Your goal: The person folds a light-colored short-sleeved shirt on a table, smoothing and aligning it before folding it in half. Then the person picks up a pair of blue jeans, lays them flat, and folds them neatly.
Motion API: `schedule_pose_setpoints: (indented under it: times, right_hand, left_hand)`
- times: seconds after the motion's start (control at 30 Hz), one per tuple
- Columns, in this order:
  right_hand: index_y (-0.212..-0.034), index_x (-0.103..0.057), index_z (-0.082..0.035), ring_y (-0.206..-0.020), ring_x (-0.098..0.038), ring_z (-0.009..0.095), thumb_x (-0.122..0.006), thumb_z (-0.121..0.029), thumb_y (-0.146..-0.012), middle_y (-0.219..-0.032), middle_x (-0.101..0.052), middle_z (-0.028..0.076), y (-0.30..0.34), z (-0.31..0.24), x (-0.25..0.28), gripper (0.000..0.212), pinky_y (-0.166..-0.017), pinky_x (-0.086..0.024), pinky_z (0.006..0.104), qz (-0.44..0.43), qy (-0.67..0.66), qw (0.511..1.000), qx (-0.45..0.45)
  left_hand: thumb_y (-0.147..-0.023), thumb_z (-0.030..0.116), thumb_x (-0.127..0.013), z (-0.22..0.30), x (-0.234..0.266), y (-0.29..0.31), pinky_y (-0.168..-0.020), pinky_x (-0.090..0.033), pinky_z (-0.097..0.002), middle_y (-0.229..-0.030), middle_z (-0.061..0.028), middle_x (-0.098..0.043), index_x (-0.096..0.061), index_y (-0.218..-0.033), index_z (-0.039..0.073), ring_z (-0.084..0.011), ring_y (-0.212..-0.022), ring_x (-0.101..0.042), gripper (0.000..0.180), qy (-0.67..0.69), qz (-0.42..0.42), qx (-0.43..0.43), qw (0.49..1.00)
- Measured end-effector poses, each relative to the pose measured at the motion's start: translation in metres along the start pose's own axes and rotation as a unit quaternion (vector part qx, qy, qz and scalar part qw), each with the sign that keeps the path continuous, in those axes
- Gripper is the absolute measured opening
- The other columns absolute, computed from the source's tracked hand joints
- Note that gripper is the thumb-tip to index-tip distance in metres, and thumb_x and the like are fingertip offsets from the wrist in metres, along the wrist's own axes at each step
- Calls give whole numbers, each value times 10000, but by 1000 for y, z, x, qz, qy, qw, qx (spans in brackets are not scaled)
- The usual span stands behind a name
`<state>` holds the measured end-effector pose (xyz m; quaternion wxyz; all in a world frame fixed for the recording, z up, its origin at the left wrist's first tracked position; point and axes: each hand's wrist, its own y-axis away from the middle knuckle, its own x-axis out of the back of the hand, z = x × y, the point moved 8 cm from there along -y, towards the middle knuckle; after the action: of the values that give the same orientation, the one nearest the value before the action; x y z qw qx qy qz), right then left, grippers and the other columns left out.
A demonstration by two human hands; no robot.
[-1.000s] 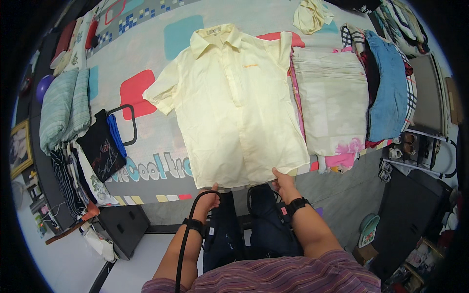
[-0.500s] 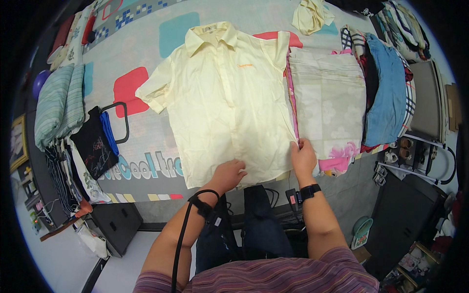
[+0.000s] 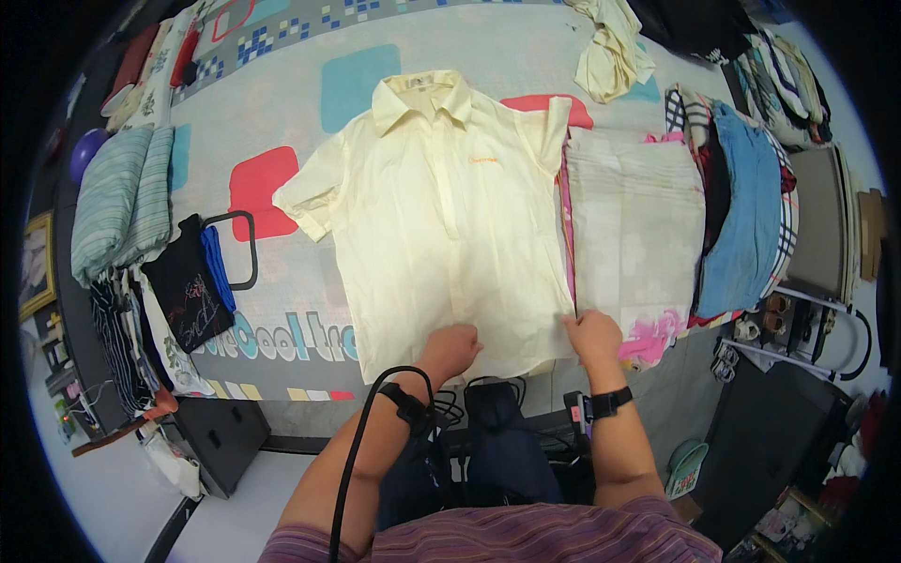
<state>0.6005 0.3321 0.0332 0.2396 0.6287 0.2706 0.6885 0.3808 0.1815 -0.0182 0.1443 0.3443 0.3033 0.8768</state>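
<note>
A pale yellow short-sleeved shirt lies flat, front up, collar away from me, on a patterned bed cover. My left hand rests curled on the shirt's bottom hem near its middle. My right hand grips the hem at the shirt's lower right corner, next to a folded white cloth with pink print. Each wrist wears a black band, and a black cable runs from the left one.
Folded striped cloths and a black garment lie at the left. Blue and checked garments are stacked at the right, and a crumpled cream garment lies at the top. A dark bag sits by my knees.
Both hands have moved from the middle of the hem toward the right, the right hand reaching the shirt's lower right corner. The shirt lies flatter.
</note>
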Motion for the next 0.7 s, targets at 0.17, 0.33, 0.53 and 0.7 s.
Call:
schedule_pose_setpoints:
  times: [0.17, 0.33, 0.53, 0.7]
  right_hand:
    - [-864, -690, -48, -626, -637, 279, -681, -408, -831, -681, -654, 123, -28, -46, 108, 362, -603, -495, 370, 161, -256, 939, 165]
    - [-1081, -642, -18, -725, -624, 191, -729, -458, -798, -818, -671, 90, -124, -96, 182, 530, -678, -494, 314, 262, -266, 915, 151]
    - [-1213, -545, 107, -1091, -606, 299, -785, -590, -665, -1152, -628, 237, -212, -137, 178, 919, -916, -470, 365, 215, -287, 931, 66]
    - [-1167, -580, 45, -1009, -625, 280, -751, -390, -793, -1116, -638, 168, -253, -138, 140, 599, -849, -501, 355, 51, -460, 886, -27]
  left_hand:
    - [-779, 300, -731, -7, 78, -20, -791, -460, -408, -919, -99, -590, -576, -893, 69, -315, -909, -561, 301, -12, 274, 18, 961]
    - [-663, 324, -822, -27, 83, -48, -844, -429, -422, -1002, -106, -557, -565, -982, 69, -303, -987, -523, 483, -32, 239, 83, 967]
    - [-627, 318, -846, -39, 76, -64, -901, -415, -422, -1071, -114, -567, -582, -1041, 67, -300, -1062, -513, 551, -13, 194, 130, 972]
    - [-618, 323, -849, -41, 78, -67, -923, -408, -420, -1074, -104, -569, -591, -1066, 67, -295, -1071, -512, 576, -8, 176, 144, 974]
